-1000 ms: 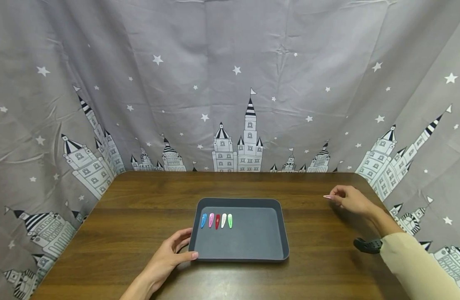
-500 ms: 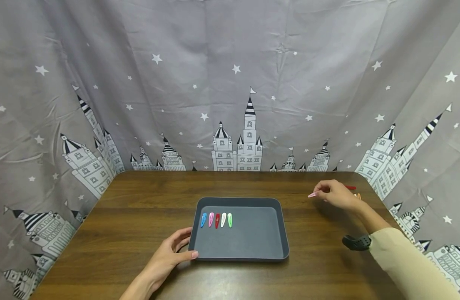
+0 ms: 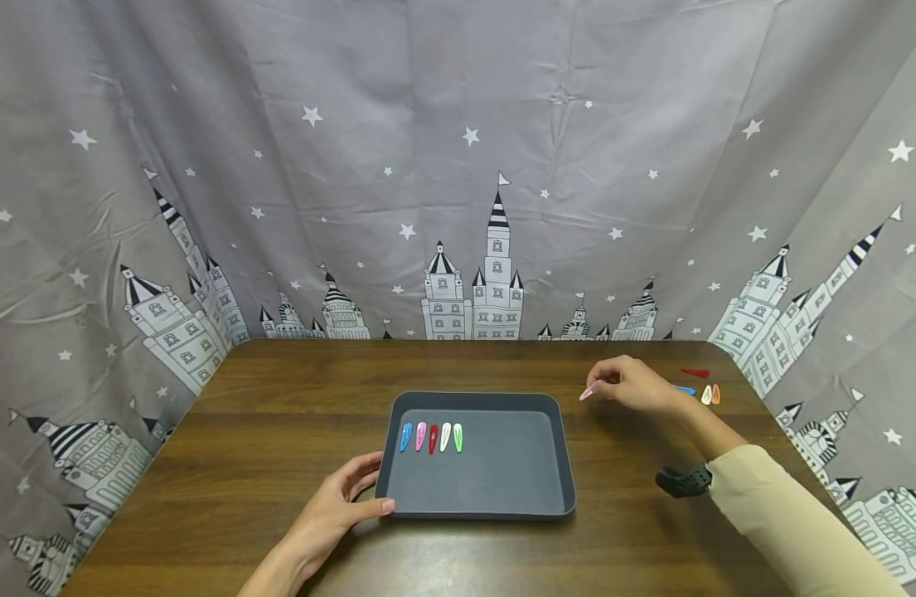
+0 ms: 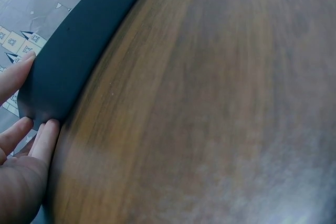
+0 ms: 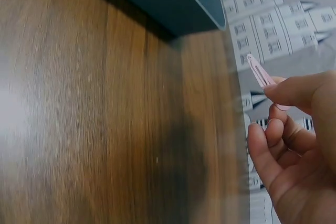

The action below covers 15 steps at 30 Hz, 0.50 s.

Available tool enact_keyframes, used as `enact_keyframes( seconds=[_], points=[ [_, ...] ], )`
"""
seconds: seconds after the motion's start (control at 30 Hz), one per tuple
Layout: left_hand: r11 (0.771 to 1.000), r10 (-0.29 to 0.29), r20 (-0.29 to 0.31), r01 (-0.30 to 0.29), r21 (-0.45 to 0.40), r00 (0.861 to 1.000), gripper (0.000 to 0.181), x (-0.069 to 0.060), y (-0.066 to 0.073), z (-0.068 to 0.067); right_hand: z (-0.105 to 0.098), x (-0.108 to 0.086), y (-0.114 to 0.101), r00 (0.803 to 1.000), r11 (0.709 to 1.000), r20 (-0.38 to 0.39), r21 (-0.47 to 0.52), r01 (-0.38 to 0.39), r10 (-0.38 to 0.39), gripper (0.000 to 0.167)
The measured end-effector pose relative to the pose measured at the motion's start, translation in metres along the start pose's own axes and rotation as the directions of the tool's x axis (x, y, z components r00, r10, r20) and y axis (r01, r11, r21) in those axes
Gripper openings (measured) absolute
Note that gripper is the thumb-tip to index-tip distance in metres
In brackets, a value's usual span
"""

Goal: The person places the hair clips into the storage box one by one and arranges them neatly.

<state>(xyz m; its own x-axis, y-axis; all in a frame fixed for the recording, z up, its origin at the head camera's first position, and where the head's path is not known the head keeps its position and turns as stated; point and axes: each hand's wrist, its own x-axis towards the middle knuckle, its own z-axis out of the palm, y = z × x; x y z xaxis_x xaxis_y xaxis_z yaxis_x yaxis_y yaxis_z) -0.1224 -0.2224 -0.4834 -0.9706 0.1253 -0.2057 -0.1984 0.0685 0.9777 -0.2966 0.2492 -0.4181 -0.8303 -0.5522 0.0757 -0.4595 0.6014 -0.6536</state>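
Note:
A grey tray point(image 3: 502, 464) holds a row of hair clips near its left side: blue point(image 3: 405, 437), pink point(image 3: 421, 436), red point(image 3: 433, 439), white point(image 3: 446, 437) and green point(image 3: 458, 438). My left hand point(image 3: 327, 518) grips the tray's left front corner, thumb on the rim; the left wrist view shows its fingers against the tray wall point(image 4: 79, 40). Right of the tray, above the table, my right hand point(image 3: 637, 385) pinches a light pink clip point(image 3: 588, 392) between thumb and index finger. That clip point(image 5: 261, 73) points away from the fingertips in the right wrist view.
On the wooden table point(image 3: 278, 398), at the far right, lie a red clip point(image 3: 695, 372), a blue clip point(image 3: 685, 390) partly behind my right forearm, a whitish clip point(image 3: 706, 395) and an orange clip point(image 3: 716, 394). A grey patterned curtain point(image 3: 353, 166) hangs behind the table.
My right hand has moved left toward the tray with the pink clip, and the clips at the far right have come into view. My left hand and the tray have stayed in place.

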Motion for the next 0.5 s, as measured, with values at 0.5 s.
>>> enact_keyframes(
  seconds=[0.5],
  points=[
    [1.0, 0.001, -0.004, -0.001, -0.001, 1.0, 0.076, 0.0, 0.0, 0.0, 0.024, 0.025, -0.026, 0.993, 0.995, 0.066, 0.046, 0.091, -0.094, 0.014]
  ],
)
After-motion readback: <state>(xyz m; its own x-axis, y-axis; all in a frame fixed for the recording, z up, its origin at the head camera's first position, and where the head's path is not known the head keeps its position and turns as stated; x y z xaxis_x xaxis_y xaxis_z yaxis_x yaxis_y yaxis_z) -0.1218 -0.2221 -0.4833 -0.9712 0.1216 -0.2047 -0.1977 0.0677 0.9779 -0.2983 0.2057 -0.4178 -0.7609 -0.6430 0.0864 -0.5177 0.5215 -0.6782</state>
